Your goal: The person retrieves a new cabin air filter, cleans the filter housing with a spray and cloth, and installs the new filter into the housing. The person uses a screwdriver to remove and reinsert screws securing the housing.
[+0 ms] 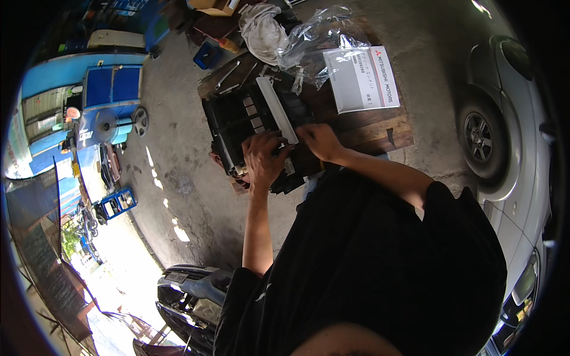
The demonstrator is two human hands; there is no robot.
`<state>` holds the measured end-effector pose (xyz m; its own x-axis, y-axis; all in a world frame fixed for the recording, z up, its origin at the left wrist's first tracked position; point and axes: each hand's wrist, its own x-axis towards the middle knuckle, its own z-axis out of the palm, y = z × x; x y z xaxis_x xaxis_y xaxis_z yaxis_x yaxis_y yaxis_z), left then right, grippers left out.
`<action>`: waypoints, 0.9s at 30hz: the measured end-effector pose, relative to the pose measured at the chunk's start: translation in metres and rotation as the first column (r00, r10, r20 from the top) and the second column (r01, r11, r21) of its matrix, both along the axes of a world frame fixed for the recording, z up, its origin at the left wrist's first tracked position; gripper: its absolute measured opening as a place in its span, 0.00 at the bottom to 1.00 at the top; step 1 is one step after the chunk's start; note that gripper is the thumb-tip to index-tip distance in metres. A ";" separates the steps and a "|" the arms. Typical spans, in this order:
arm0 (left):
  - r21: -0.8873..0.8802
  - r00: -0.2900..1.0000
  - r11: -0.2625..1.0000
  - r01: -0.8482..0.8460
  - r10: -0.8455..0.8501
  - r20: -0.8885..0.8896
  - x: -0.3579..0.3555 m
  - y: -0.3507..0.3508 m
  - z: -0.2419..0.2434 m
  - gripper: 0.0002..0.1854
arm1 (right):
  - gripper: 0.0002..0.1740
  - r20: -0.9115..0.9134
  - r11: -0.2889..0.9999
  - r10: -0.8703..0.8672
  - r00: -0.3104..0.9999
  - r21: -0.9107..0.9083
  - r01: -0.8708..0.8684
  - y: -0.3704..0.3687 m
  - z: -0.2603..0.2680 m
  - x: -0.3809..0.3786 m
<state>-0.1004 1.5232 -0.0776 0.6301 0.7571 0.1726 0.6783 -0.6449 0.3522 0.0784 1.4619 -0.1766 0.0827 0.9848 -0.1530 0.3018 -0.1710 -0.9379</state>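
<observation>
A black plastic housing point(229, 116) with open slots lies on the wooden work surface before me. Along its right part runs a long, narrow white filter-like element point(277, 111), its pale edge facing up. My left hand point(264, 155) is over the near end of the housing, with bent fingers and the thumb close to the element's near end. Just right of that end is my right hand point(321, 141), its fingers curled and pointing toward the element. The undersides of both hands are hidden, so any hold is unclear.
Right of the housing lies a white-and-grey Mitsubishi Motors box point(363, 79). Beyond are clear plastic wrap point(318, 38), a pale cloth point(263, 33), a wrench point(227, 75) and a blue tray point(208, 55). A silver car point(512, 178) stands at right; a pedestal fan point(107, 126) at left.
</observation>
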 end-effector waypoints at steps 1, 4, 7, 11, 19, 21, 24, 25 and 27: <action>-0.008 1.000 1.000 -0.004 0.004 0.006 0.000 0.000 0.000 0.10 | 0.23 0.012 0.999 -0.022 1.000 -0.033 0.022 -0.006 -0.009 0.007; 0.004 1.000 1.000 -0.008 0.008 0.013 0.002 0.001 0.000 0.09 | 0.21 0.379 0.963 0.268 0.886 -0.078 -0.257 -0.026 -0.048 0.018; -0.001 1.000 1.000 -0.016 0.016 -0.014 0.003 0.001 0.000 0.07 | 0.17 0.438 0.738 0.668 0.602 -0.288 -0.610 -0.035 -0.093 0.006; 0.013 1.000 1.000 0.006 -0.006 -0.020 0.003 0.002 0.001 0.06 | 0.17 0.355 0.501 0.860 0.366 -0.452 -0.738 -0.031 -0.131 -0.033; 0.002 0.999 1.000 0.028 -0.027 -0.029 0.003 0.002 0.006 0.09 | 0.14 0.458 0.629 0.773 0.439 -0.464 -0.624 -0.035 -0.135 -0.050; -0.020 0.998 1.000 0.011 -0.012 -0.056 0.004 0.000 0.006 0.10 | 0.15 0.429 0.635 0.772 0.468 -0.515 -0.575 -0.041 -0.134 -0.036; -0.015 0.998 1.000 -0.019 0.018 -0.060 0.006 -0.001 0.005 0.11 | 0.15 0.392 0.639 0.762 0.515 -0.588 -0.496 -0.044 -0.126 -0.017; -0.010 0.998 1.000 -0.027 0.027 -0.058 0.007 -0.001 0.004 0.12 | 0.15 0.376 0.638 0.755 0.538 -0.614 -0.465 -0.045 -0.120 -0.009; 0.009 0.999 1.000 -0.019 0.020 -0.050 0.007 -0.001 0.003 0.12 | 0.18 0.495 0.739 0.670 0.554 -0.512 -0.437 -0.049 -0.102 0.012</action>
<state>-0.0935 1.5222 -0.0747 0.6231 0.7680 0.1479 0.7074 -0.6340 0.3125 0.0907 1.4126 -0.2788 -0.2764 0.7732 -0.5707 0.9066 0.0128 -0.4217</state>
